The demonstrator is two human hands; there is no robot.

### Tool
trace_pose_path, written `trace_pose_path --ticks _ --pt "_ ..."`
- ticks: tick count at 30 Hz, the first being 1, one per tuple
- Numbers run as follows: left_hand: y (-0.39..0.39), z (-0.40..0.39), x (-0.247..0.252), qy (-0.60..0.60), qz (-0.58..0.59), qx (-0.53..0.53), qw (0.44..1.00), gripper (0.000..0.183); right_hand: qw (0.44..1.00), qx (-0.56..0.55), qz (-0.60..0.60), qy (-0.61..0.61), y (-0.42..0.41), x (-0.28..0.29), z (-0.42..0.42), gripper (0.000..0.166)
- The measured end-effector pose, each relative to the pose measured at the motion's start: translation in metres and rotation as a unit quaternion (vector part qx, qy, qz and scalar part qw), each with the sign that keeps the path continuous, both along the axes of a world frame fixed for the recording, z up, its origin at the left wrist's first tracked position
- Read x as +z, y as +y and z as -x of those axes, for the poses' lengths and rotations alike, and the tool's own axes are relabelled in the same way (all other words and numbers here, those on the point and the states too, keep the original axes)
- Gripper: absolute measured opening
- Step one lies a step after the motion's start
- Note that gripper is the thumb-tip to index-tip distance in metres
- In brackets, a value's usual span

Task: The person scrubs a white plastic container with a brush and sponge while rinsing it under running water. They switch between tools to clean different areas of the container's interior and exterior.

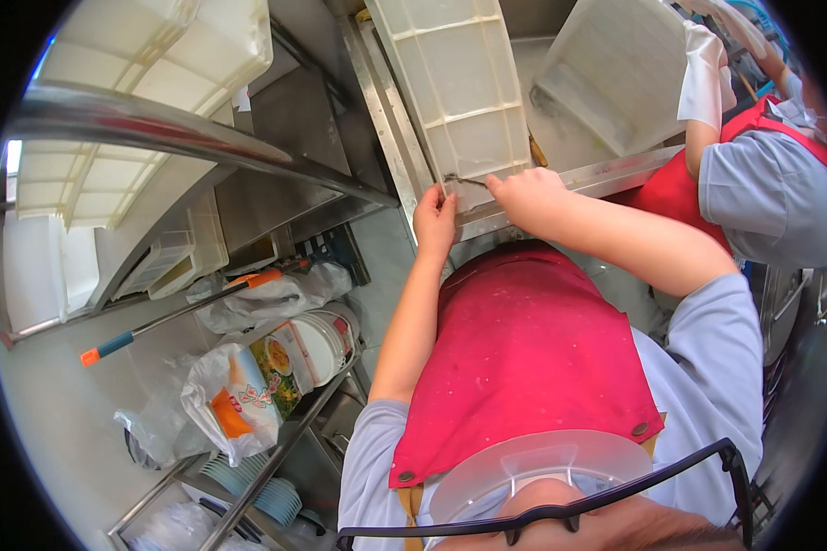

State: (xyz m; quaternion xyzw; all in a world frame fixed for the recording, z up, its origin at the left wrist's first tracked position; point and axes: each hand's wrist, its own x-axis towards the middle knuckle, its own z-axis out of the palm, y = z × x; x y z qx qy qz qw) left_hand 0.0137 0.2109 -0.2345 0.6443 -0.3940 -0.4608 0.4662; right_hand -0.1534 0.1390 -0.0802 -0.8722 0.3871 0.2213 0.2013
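Observation:
A long, translucent white plastic bin [458, 82] with yellowed ribs rests on the edge of a stainless steel sink. My left hand [435, 222] pinches its near left corner. In my right hand [532, 200] is a thin metal tool [470, 182], pointing left. Its tip meets a dark patch at the bin's near end, close to my left fingertips. My right fingers hide the tool's handle. Just beyond my right hand, a wooden-handled tool [537, 150] lies beside the bin, partly covered by it.
A second translucent bin [613, 76] leans inside the sink. At the right stands another person [765, 186] in a red apron and a plastic glove. A steel rail [200, 141] crosses the left side, near stacked bins [158, 48]. Below are white buckets [320, 344] and an orange-ended pole [193, 310].

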Motion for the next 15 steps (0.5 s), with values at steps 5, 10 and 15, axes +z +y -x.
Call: trace_pose_path --ticks 5,10,15 --pt "0.006 -0.003 -0.009 0.014 0.002 0.009 1.000 0.025 0.986 0.041 0.158 0.023 -0.033 0.033 -0.020 0.049" --pt "0.002 -0.005 -0.003 0.026 -0.024 -0.019 0.999 0.024 0.995 -0.009 0.077 -0.056 0.007 -0.011 -0.003 0.042" --pt "0.003 0.000 0.005 0.045 -0.002 0.001 0.999 0.022 0.990 -0.060 0.056 -0.118 -0.013 0.000 -0.008 0.042"
